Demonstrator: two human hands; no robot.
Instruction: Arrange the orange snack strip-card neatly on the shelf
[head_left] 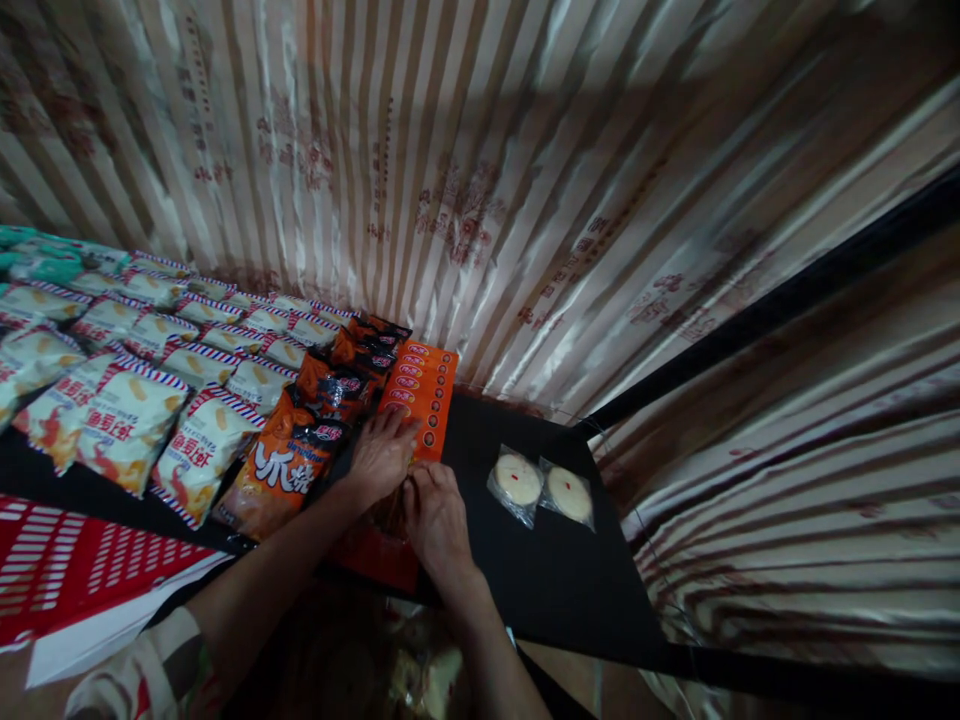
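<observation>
My left hand (382, 455) lies on a row of orange snack packets (420, 390) on a black table (555, 580), fingers stretched toward the packets. My right hand (435, 515) sits just below it, fingers curled down on the near end of the same orange row, gripping a packet whose near part is dim. Dark orange crisp bags (281, 470) lie directly to the left of my left hand.
Rows of white, red and blue striped snack bags (127, 420) fill the table's left side. Two clear-wrapped round cakes (540, 490) lie to the right. A striped curtain (480, 180) hangs behind. A red and white patterned sheet (67, 570) is at the near left.
</observation>
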